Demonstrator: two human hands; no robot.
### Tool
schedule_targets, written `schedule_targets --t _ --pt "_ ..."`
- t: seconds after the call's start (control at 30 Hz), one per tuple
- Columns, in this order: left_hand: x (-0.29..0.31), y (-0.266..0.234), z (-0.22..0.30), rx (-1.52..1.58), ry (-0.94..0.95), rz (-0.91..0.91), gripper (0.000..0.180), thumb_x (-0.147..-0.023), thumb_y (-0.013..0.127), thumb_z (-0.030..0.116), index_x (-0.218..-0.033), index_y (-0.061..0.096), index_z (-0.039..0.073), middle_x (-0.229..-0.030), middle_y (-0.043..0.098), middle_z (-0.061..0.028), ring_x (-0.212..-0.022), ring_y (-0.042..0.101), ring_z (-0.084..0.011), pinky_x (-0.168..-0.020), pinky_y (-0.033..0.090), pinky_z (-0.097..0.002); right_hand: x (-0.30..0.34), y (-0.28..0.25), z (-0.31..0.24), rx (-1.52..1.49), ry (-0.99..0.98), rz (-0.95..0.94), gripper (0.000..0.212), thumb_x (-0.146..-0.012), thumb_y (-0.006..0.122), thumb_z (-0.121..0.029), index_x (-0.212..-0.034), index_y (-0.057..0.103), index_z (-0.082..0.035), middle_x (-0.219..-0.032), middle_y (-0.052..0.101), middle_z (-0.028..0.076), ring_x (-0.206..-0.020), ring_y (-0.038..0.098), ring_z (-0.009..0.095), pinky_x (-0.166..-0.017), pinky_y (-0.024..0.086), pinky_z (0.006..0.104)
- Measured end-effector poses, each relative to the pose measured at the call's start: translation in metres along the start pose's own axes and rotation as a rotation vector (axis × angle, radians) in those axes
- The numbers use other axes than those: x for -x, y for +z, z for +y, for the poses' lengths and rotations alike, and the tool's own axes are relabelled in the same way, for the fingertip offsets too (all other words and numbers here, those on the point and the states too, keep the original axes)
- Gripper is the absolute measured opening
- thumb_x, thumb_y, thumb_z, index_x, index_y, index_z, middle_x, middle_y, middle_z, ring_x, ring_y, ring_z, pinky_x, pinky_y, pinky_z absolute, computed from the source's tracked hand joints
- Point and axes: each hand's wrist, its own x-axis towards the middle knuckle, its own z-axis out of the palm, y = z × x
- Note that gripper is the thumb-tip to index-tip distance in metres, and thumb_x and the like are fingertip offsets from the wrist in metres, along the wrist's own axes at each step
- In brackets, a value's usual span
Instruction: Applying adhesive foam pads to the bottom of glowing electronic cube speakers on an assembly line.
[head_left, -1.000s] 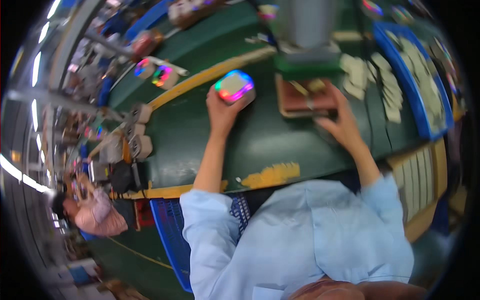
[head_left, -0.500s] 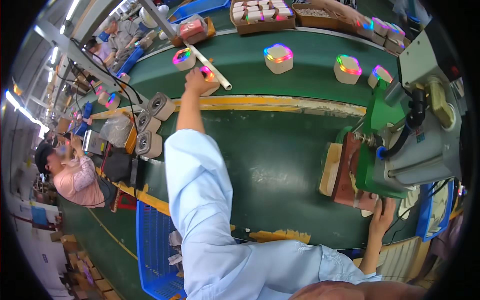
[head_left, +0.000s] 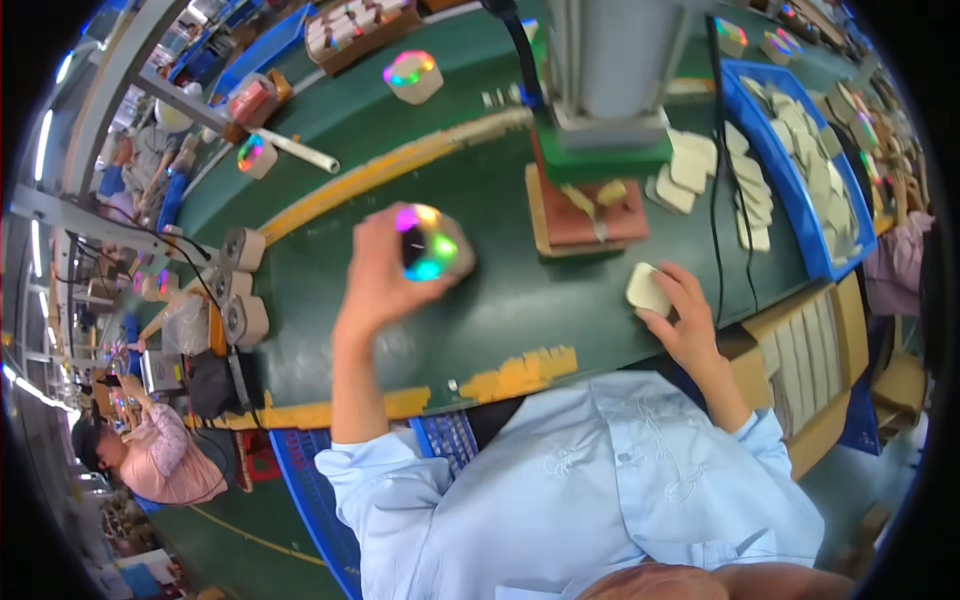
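My left hand [head_left: 375,275] is closed around a cube speaker [head_left: 457,250] with a glowing rainbow light ring, over the green bench [head_left: 490,300]. A dark round opening shows on the speaker beside my fingers. To the right, my right hand [head_left: 692,325] grips a cream rounded-square panel [head_left: 646,289] by its edge, just in front of a press machine [head_left: 605,155]. Beneath the press head is a reddish-brown block fixture [head_left: 600,225]. More cream panels [head_left: 688,165] lie in loose piles to the right of the press.
A blue bin [head_left: 815,255] of panels and an open carton [head_left: 800,370] stand at right. Three speakers [head_left: 240,285] sit at left. Beyond the yellow-edged rail, lit speakers [head_left: 412,80] and a white tube [head_left: 300,152] rest on a green belt. Cables hang near the press.
My left hand has brought a lit speaker from the far belt back over the bench. My right hand has left the press fixture's front edge and now holds a cream panel. The view has turned right.
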Motion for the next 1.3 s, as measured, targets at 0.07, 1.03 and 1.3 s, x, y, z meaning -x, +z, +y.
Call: schedule_targets --t 0.07,1.03,1.3 --pt "0.031 0.027 0.045 0.056 0.101 -0.152 0.097 -0.059 0.091 0.031 -0.140 0.048 0.001 -0.134 0.052 -0.0211 -0.125 0.047 -0.0410 -0.108 0.040 -0.0471 0.018 0.000 -0.022 -0.186 -0.008 -0.082 0.052 -0.077 0.078 -0.009 -0.126 0.061 0.000 -0.134 0.058 0.021 -0.121 0.058 0.037 -0.103 0.046 0.0400" --pt "0.094 0.122 0.092 1.111 -0.185 -0.192 0.105 -0.067 0.088 0.020 -0.153 0.032 0.000 -0.138 0.054 -0.0150 -0.133 0.049 -0.0269 -0.111 0.040 -0.0377 0.030 0.028 -0.041 -0.523 0.037 -0.333 0.103 -0.065 0.091 -0.015 -0.150 0.035 0.001 -0.141 0.054 0.016 -0.131 0.053 0.029 -0.111 0.041 0.0378" --pt "-0.043 0.140 0.078 0.687 -0.004 0.068 0.100 -0.063 0.091 0.026 -0.146 0.041 0.002 -0.137 0.055 -0.0168 -0.127 0.051 -0.0293 -0.106 0.043 -0.0400 -0.014 0.005 0.006 -0.662 0.336 0.412 0.064 -0.071 0.084 -0.010 -0.128 0.057 0.002 -0.116 0.066 0.012 -0.104 0.065 0.019 -0.091 0.052 0.0337"
